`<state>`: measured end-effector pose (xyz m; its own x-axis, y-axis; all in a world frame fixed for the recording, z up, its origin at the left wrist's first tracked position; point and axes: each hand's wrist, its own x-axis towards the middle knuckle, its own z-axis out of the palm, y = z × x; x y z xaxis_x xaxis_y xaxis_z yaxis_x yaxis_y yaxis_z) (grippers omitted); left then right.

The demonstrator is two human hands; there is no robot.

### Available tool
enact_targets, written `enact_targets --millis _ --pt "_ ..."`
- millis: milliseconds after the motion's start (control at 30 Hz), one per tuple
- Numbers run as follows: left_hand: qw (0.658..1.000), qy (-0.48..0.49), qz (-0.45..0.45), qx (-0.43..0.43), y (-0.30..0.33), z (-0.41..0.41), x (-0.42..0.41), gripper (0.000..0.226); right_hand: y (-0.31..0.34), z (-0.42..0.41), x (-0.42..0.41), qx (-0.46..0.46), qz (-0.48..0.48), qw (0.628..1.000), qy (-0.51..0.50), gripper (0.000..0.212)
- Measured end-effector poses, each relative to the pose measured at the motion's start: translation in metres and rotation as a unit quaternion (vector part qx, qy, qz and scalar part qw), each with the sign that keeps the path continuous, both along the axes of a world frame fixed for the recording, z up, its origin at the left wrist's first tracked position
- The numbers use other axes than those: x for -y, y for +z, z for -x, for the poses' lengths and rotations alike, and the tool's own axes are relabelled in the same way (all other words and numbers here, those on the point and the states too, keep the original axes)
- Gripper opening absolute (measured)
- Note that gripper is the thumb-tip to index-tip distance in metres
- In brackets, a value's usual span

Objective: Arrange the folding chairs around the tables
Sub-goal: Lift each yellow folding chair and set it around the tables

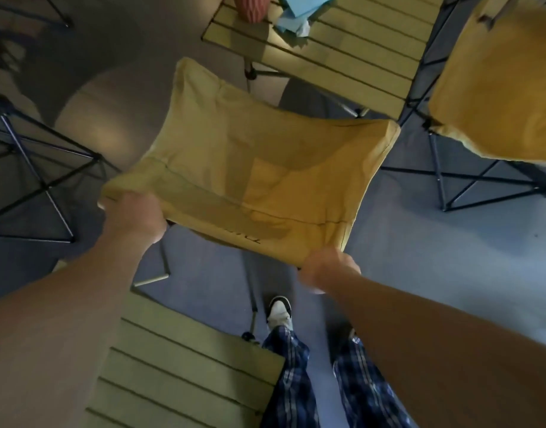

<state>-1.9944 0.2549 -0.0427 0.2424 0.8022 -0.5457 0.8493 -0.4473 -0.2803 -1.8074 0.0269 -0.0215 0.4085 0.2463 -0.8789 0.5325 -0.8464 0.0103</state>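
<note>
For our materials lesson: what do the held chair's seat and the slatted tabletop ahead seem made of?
Chair seat: matte tan woven fabric, probably canvas; it sags, creases and shows stitched seams. Tabletop: rigid pale slats with dark gaps, possibly wood or coated metal; unclear.

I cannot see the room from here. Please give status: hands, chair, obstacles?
Left hand and right hand each grip the held chair by its near fabric edge. Slatted table just ahead, second chair to the right.
</note>
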Motion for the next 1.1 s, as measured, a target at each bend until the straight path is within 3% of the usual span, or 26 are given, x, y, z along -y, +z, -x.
enact_targets --millis 167,300,467,667,833,967,1033,1100 --pt "1.000 -0.008 -0.002 -0.012 0.007 0.004 -0.015 0.025 0.003 0.004 -0.010 -0.006 -0.006 1.000 0.019 0.024" --pt "0.999 -0.035 -0.016 -0.038 0.009 0.005 -0.020 0.027 0.000 0.006 -0.012 -0.002 -0.038 0.999 -0.005 0.005" --pt "0.995 -0.016 0.027 -0.095 0.013 -0.005 -0.015 0.041 -0.003 0.007 -0.008 0.011 -0.055 0.997 -0.046 0.006" --pt "0.997 -0.054 0.040 -0.042 0.019 -0.035 0.014 0.027 -0.001 0.010 -0.013 0.006 -0.021 1.000 -0.019 0.048" --pt "0.991 -0.076 0.102 -0.028 0.028 -0.068 0.029 0.025 0.004 0.002 -0.015 -0.042 -0.018 0.999 0.029 0.041" --pt "0.970 -0.109 0.211 -0.045 0.027 -0.098 0.045 0.029 0.016 -0.010 -0.005 -0.105 -0.040 0.991 0.075 0.009" --pt "0.961 -0.112 0.250 -0.029 0.004 -0.110 0.049 0.045 0.023 -0.013 -0.002 -0.147 -0.051 0.982 0.102 0.021" --pt "0.953 -0.135 0.269 -0.001 0.024 -0.141 0.075 0.046 0.029 -0.021 0.007 -0.174 -0.074 0.975 0.119 0.026"
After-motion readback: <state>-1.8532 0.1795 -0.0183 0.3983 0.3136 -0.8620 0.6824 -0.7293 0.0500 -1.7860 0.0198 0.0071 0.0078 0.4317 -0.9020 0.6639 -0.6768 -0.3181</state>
